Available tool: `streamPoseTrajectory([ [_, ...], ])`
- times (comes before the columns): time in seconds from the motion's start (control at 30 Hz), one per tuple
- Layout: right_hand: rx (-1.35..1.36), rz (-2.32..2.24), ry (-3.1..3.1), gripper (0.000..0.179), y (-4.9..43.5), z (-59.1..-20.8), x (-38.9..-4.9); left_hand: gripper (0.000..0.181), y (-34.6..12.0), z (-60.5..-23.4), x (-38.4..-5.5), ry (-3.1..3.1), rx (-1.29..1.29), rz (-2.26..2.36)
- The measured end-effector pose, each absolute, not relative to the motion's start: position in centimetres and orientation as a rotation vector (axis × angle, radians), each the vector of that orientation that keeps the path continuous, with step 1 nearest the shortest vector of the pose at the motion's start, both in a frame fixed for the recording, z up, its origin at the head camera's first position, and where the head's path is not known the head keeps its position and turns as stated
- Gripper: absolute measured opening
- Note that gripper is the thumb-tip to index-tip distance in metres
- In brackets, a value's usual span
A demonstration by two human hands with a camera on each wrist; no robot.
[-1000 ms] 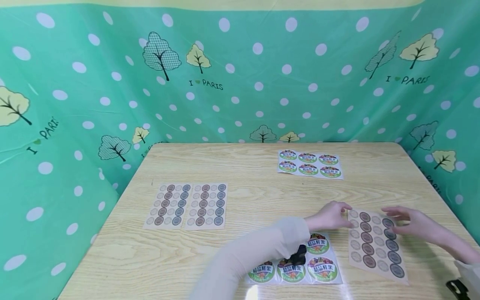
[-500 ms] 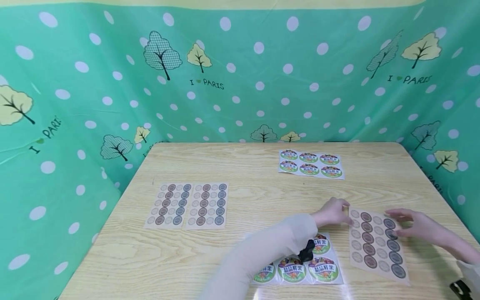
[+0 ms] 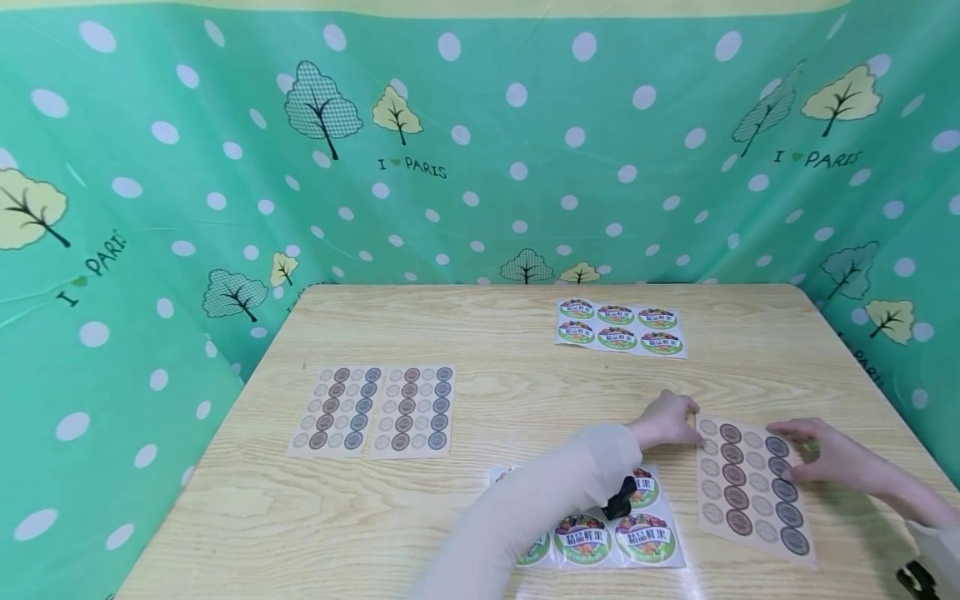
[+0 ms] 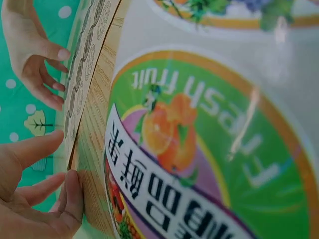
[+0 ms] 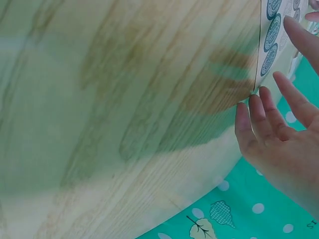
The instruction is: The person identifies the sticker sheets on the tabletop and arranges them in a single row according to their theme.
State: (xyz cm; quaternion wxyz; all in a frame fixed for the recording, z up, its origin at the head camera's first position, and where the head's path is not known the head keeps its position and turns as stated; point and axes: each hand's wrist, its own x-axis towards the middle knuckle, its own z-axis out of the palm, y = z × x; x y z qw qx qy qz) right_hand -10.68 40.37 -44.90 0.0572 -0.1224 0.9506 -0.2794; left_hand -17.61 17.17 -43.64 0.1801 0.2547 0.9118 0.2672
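A brown sheet of round stickers [image 3: 750,492], in columns of pale, brown and dark circles, lies on the table at the right. My left hand [image 3: 667,419] is at its upper left corner, with thumb and fingertips spread along the edge, as the left wrist view shows. Across from it, my right hand [image 3: 832,454] touches the sheet's right side near the top, its fingers gently bent and the thumb apart from them. In the right wrist view these fingers [image 5: 259,114] reach the sheet's corner. Beneath my left forearm is a white sheet of fruit stickers [image 3: 647,537], partly hidden.
Two similar brown sticker sheets [image 3: 411,412] lie side by side on the left of the wooden table [image 3: 300,517]. Another white fruit sticker sheet [image 3: 619,328] lies near the back. A green dotted cloth [image 3: 480,125] hangs behind and at both sides.
My left hand and forearm have shifted slightly right and away, staying at the sheet's left edge. The right hand has moved slightly. The sheets lie practically as before.
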Motion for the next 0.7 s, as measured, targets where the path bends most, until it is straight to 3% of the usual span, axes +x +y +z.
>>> streamPoseTrajectory([
  [0.7,-0.308,-0.888,2.867,0.067,39.2,-44.9,-10.4,0.043,18.0,-44.2,-17.5,2.672,0.685,0.622],
])
